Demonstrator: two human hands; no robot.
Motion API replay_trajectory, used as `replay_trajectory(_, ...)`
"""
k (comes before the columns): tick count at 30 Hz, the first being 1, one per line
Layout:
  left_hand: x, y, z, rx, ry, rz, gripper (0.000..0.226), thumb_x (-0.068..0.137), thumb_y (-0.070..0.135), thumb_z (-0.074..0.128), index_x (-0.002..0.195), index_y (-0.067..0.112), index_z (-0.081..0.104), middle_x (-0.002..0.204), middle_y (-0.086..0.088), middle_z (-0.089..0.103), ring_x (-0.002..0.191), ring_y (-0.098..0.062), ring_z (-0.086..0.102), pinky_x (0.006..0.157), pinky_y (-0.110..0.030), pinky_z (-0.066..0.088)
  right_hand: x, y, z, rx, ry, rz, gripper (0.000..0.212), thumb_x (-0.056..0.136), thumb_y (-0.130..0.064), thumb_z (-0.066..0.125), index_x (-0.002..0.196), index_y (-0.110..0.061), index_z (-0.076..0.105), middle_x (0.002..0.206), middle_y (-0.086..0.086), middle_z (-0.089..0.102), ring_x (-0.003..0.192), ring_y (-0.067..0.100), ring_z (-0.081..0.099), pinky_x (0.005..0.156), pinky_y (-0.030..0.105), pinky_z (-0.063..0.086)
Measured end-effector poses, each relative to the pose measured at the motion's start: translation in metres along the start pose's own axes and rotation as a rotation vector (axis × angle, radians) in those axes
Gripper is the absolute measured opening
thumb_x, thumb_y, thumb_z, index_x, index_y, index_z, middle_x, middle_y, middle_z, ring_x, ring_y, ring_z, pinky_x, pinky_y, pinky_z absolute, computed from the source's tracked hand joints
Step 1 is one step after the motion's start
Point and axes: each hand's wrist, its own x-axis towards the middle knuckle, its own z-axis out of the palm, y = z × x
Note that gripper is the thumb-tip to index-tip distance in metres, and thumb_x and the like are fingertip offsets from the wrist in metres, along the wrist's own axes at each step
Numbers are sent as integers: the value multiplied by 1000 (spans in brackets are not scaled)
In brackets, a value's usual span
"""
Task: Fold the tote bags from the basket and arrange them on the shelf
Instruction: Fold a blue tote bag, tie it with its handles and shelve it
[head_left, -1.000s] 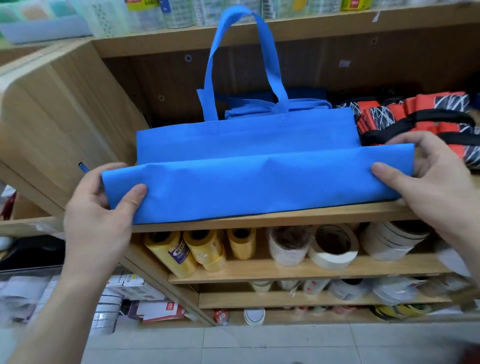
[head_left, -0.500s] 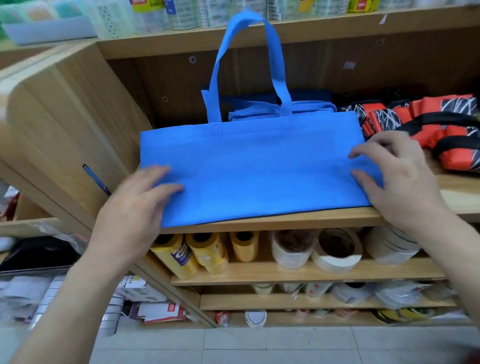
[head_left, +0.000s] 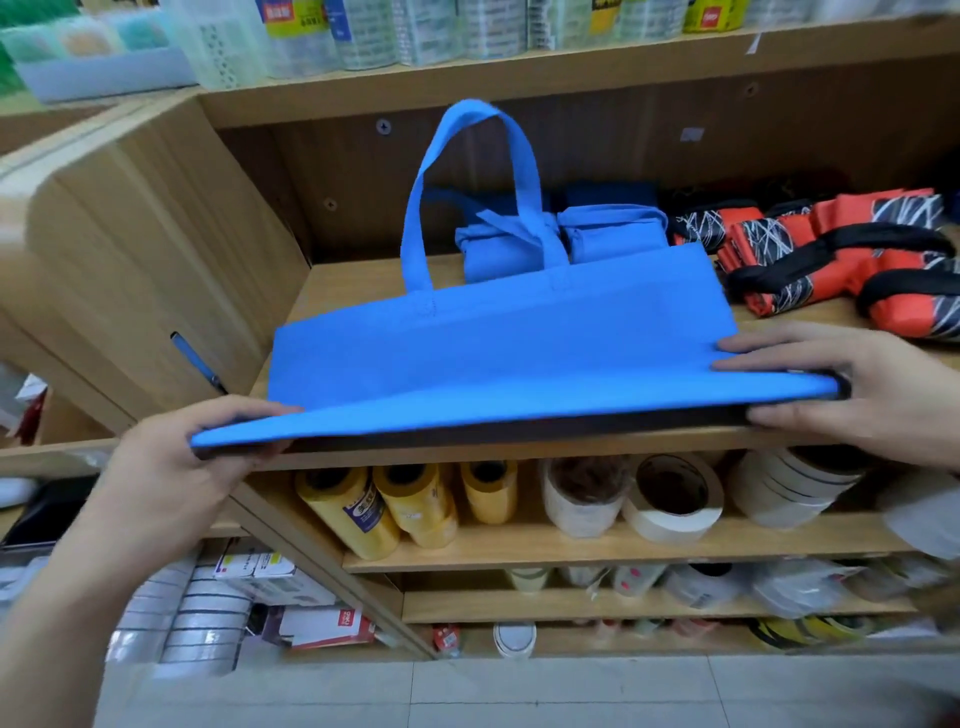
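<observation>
You are pinching the two near corners of the blue tote bag (head_left: 498, 353), your left hand (head_left: 171, 462) at the left corner and your right hand (head_left: 878, 389) at the right, so both hands are clamping cloth, well apart to keep the edge taut. The bag is lying on the shelf (head_left: 337, 291) with its near edge rising, probably ready for folding over. Its handles (head_left: 467, 171) are standing at the far side, out of the way. Folded blue bags (head_left: 613, 236) are sitting behind, red and black bags (head_left: 841, 260) to the right
</observation>
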Motion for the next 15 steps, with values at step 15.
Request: replay_trajectory(15,-2,27,41,186,427,-89,26,93,27,64,118,24,64,64,-3,61,69,-31,59,67,-42,49,8,-22,35,-213,636,301,44,94,-53,54,102,-10,62,61,5,54,66,36,55,62,42,46)
